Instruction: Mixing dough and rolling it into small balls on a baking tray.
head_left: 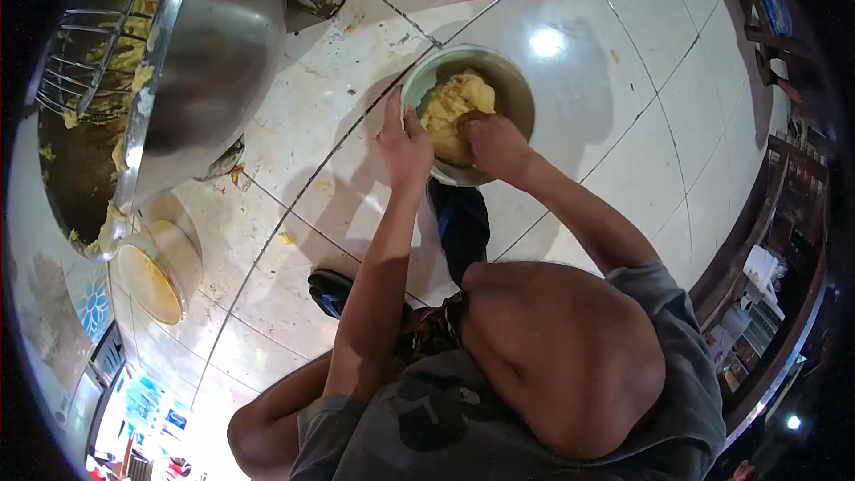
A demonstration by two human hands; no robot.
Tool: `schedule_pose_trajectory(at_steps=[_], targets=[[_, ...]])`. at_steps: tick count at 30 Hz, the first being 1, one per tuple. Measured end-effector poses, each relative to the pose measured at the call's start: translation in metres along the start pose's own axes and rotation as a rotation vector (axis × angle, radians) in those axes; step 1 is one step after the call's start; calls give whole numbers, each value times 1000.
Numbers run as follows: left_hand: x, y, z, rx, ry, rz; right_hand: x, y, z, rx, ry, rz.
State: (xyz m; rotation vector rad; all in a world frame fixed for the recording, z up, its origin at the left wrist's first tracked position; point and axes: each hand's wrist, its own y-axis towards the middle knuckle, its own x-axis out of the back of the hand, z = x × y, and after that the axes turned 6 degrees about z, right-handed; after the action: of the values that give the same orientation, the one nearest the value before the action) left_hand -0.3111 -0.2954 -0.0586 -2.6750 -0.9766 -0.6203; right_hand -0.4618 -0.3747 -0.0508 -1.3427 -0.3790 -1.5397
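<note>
Right grip (496, 146), its closure hidden, touches the dough (455, 109) toward ten o'clock; left grip (406, 151) clasps the bowl (517, 100) at eight.

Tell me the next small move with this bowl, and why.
Probably fold the yellow mass over toward the middle with the right hand, while the left hand steadies the bowl. The mass looks lumpy and uneven, the right hand is already down against it, and the left hand is at the rim, well placed to brace.
</note>
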Motion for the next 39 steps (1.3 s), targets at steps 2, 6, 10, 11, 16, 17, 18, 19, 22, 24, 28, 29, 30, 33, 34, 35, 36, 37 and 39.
schedule_pose_trajectory(at_steps=[2,6,10,11,16,17,18,19,22,24,28,29,30,33,34,35,36,37,39], targets=[[-4,-1,3,-43,-68,-34,-6,9,2,-17,61,-17],[-6,-1,1,51,-126,-58,-14,20,10,-45,187,-36],[3,-4,-10,133,-174,-55,10,-5,28,-67,227,71],[3,-6,-17,153,-199,-39,19,-16,31,-112,206,-60],[3,-11,-24,182,-202,-75,46,-33,28,-208,256,-260],[2,-13,-23,189,-194,-91,51,-34,28,-227,281,-279],[5,-14,-19,191,-182,-98,62,-29,33,-288,282,-182],[10,-14,-14,197,-170,-99,69,-23,38,-345,283,-83],[16,-17,-15,192,-184,-82,66,4,36,-219,195,-431],[4,-17,-20,194,-208,-72,24,31,3,-109,138,-395],[-3,-16,-16,197,-221,-107,20,30,9,103,-176,-292],[5,-18,-9,192,-196,-126,33,18,26,48,-71,-49],[3,-16,-8,180,-195,-137,37,5,28,53,-78,-51],[0,-18,-7,167,-184,-160,38,-18,33,77,-14,-227],[1,-19,-6,164,-176,-168,32,-18,37,53,50,-185],[-1,-19,-7,156,-179,-171,27,-17,39,20,103,-146],[-3,-18,-8,147,-180,-174,21,-15,42,-11,158,-108],[-4,-17,-8,138,-179,-177,14,-13,44,-42,214,-71],[-14,-15,-13,122,-193,-148,5,5,23,-20,100,-79]])
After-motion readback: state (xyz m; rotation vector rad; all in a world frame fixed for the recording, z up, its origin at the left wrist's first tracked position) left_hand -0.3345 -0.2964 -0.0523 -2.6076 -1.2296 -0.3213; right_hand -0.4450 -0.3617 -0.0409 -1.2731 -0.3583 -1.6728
